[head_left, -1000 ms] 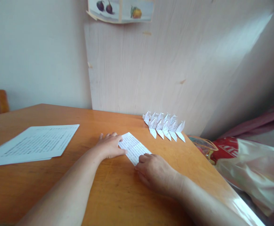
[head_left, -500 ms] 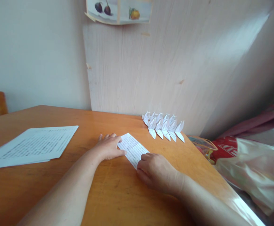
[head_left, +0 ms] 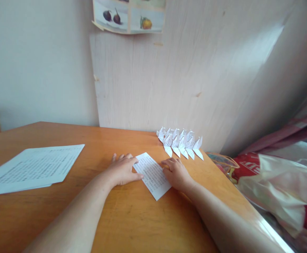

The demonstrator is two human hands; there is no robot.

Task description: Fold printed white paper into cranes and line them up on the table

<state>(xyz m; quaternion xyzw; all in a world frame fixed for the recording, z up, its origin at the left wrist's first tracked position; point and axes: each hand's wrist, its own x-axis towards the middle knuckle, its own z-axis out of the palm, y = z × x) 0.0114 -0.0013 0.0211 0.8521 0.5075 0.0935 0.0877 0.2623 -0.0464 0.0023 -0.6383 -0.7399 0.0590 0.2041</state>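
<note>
Head view, centre: the left hand [head_left: 124,170], spread and unclenched, touched the left edge of a white rectangular printed paper [head_left: 153,175]; the right hand [head_left: 178,175] hid part of its right edge, whether pinching I couldn't tell. Pointed white folded-paper pieces [head_left: 182,143] stood right of centre, white printed sheets [head_left: 37,167] lay at left, all on the orange-brown wooden table [head_left: 132,218]; a red-and-white plastic bag [head_left: 277,179] sat lower right.

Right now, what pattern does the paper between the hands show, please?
White paper with rows of small dark print, clearest in the head view.
</note>
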